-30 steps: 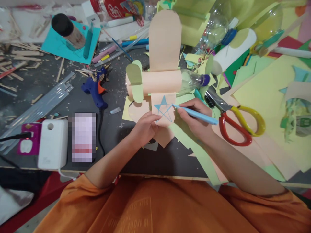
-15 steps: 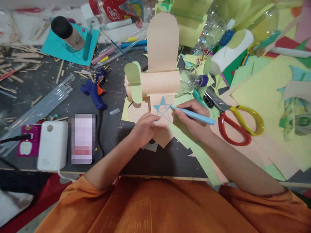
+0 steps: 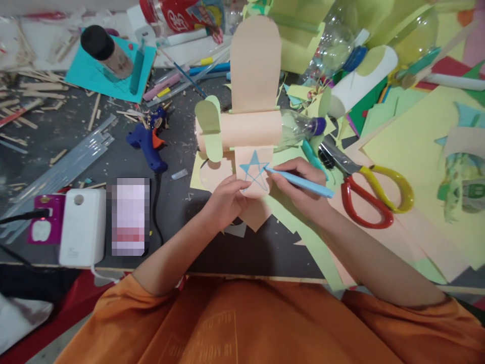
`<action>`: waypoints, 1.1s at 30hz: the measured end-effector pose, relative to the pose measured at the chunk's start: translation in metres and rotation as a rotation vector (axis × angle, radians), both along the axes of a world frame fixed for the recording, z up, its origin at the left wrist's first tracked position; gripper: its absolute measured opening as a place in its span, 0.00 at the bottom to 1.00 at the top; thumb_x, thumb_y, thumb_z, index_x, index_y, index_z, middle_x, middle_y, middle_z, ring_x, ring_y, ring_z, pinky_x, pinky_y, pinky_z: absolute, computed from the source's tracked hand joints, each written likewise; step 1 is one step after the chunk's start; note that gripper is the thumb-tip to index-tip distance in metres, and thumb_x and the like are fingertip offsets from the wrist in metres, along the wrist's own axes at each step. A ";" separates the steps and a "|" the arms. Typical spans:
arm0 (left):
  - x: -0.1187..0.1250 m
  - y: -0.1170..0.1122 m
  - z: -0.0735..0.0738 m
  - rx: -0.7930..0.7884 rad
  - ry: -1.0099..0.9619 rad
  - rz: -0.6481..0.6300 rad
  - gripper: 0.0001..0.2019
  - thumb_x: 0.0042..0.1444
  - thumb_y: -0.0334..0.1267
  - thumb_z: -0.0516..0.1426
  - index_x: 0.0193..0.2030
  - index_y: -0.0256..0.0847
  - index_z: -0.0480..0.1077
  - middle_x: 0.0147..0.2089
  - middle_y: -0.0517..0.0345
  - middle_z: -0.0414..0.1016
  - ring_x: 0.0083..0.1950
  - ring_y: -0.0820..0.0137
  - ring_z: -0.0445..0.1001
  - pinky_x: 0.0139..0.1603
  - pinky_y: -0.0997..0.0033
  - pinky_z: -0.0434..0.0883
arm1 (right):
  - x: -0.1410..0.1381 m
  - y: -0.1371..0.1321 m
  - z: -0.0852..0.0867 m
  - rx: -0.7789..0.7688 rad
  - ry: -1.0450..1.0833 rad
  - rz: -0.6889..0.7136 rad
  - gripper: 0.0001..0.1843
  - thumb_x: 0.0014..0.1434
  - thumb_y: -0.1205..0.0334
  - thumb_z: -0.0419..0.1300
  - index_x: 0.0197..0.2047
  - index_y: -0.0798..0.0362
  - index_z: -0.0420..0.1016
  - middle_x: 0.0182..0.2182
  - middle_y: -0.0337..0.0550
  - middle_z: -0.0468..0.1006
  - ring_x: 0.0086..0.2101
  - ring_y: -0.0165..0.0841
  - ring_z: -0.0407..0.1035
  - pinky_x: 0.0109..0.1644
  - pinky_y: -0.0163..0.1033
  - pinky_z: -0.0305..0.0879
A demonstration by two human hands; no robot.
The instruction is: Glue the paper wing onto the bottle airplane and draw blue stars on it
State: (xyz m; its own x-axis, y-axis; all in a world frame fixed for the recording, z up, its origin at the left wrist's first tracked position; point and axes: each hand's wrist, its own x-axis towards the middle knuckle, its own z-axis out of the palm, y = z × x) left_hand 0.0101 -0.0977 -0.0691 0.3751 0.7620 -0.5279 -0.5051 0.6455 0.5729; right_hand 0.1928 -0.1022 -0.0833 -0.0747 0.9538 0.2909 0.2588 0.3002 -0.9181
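In the head view, the right hand (image 3: 300, 188) had its grip closed around a light blue pen (image 3: 303, 183), whose tip touched the blue star (image 3: 254, 170) on a peach paper flap (image 3: 261, 156) mid-tabletop (image 3: 178, 207). The left hand (image 3: 226, 202) had its grip pinching that flap's near edge. Scissors (image 3: 366, 189) lay just right.

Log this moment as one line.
left hand: holds peach flap | right hand: holds blue pen, tip at star | nearby: scissors, glue gun
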 end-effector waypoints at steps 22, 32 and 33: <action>-0.002 -0.001 0.000 -0.006 0.017 -0.009 0.09 0.46 0.33 0.67 0.37 0.38 0.80 0.42 0.52 0.85 0.52 0.60 0.81 0.56 0.64 0.73 | -0.001 0.002 0.001 0.035 0.006 -0.003 0.03 0.65 0.59 0.66 0.38 0.47 0.79 0.32 0.37 0.83 0.31 0.31 0.77 0.35 0.38 0.73; -0.001 0.000 -0.002 0.017 0.017 -0.024 0.08 0.48 0.34 0.66 0.37 0.38 0.81 0.40 0.51 0.85 0.51 0.58 0.81 0.54 0.63 0.74 | -0.002 0.002 0.001 -0.039 -0.001 0.015 0.08 0.65 0.52 0.66 0.39 0.47 0.79 0.33 0.40 0.84 0.32 0.35 0.79 0.37 0.42 0.75; -0.001 0.000 -0.002 0.015 0.018 -0.023 0.09 0.47 0.34 0.66 0.37 0.39 0.81 0.40 0.51 0.85 0.50 0.59 0.81 0.54 0.63 0.74 | -0.002 0.002 0.001 -0.042 0.002 0.001 0.08 0.65 0.52 0.66 0.39 0.47 0.79 0.33 0.40 0.84 0.32 0.34 0.79 0.37 0.42 0.75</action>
